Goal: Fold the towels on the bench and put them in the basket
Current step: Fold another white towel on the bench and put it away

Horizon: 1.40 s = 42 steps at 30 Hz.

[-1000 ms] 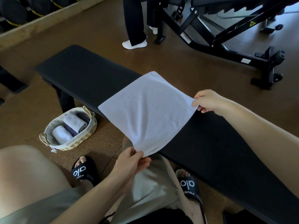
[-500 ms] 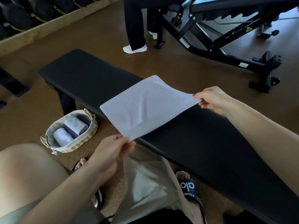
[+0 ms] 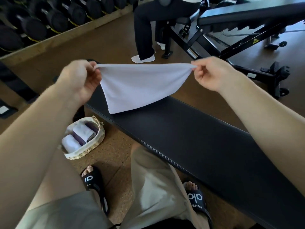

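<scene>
A white towel (image 3: 137, 86) hangs stretched between my two hands above the black bench (image 3: 189, 136), its lower edge touching the pad. My left hand (image 3: 80, 80) pinches the towel's upper left corner. My right hand (image 3: 209, 73) pinches the upper right corner. A woven basket (image 3: 97, 142) stands on the floor left of the bench, under my left forearm, holding two rolled white towels and a purple one.
Another person sits on an incline bench (image 3: 231, 30) beyond, with white shoes (image 3: 143, 58) on the floor. A dumbbell rack (image 3: 41, 19) runs along the upper left. My sandalled feet (image 3: 92, 180) are on the cork floor near the bench.
The towel lay flat on the bench held by two corners. Both hands have lifted it up and away, and it now hangs from its top edge. The view tilted upward.
</scene>
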Motion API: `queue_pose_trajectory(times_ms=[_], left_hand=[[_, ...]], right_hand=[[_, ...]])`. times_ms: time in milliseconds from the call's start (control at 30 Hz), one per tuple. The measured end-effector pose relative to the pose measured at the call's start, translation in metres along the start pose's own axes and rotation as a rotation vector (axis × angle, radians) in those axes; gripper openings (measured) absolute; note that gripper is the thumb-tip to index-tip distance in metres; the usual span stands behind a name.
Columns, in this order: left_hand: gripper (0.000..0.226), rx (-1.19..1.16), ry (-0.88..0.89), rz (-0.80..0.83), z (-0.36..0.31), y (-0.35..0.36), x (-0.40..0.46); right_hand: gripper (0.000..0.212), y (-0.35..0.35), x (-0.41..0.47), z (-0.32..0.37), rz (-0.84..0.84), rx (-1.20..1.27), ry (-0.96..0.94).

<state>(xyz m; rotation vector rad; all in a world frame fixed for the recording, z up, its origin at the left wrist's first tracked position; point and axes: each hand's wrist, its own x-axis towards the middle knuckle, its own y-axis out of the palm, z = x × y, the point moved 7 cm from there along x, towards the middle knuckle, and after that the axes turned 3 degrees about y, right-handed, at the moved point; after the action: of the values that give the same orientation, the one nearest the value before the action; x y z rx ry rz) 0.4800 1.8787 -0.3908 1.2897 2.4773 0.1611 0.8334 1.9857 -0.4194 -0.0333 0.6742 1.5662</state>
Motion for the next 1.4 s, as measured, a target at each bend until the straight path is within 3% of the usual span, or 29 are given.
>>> queue_pose_trajectory(times_ms=[100,233,367,767,1000,1100,1233,1400], left_hand=[[0.015,-0.02,0.086,0.002,-0.04,0.007,0.011],[0.012,0.149,0.12,-0.027,-0.059,0.007,0.03],[0.019,0.137,0.142,0.006,-0.063,0.008,0.043],[0.016,0.18,0.104,0.028,-0.053,0.014,0.077],[0.008,0.132,0.214,0.018,-0.077,0.047,0.091],[0.014,0.183,0.284,0.052,-0.08,0.05,0.085],[0.028,0.464,0.232,0.184,-0.014,0.02,0.072],[0.014,0.915,-0.039,0.366,0.111,-0.057,0.05]], right_hand=[[0.015,0.023,-0.007,0.033,0.02,0.162,-0.141],[0.018,0.036,-0.004,0.044,-0.061,0.086,-0.182],[0.017,0.04,-0.002,0.056,-0.086,0.092,-0.232],[0.02,0.042,0.028,0.05,-0.155,0.046,-0.146],[0.04,0.05,0.044,0.079,-0.25,0.128,-0.284],[0.026,0.047,0.028,0.078,-0.158,0.166,-0.346],[0.021,0.002,-0.006,0.005,-0.257,-0.127,-0.263],[0.02,-0.052,-0.05,-0.14,-0.361,-0.658,-0.005]])
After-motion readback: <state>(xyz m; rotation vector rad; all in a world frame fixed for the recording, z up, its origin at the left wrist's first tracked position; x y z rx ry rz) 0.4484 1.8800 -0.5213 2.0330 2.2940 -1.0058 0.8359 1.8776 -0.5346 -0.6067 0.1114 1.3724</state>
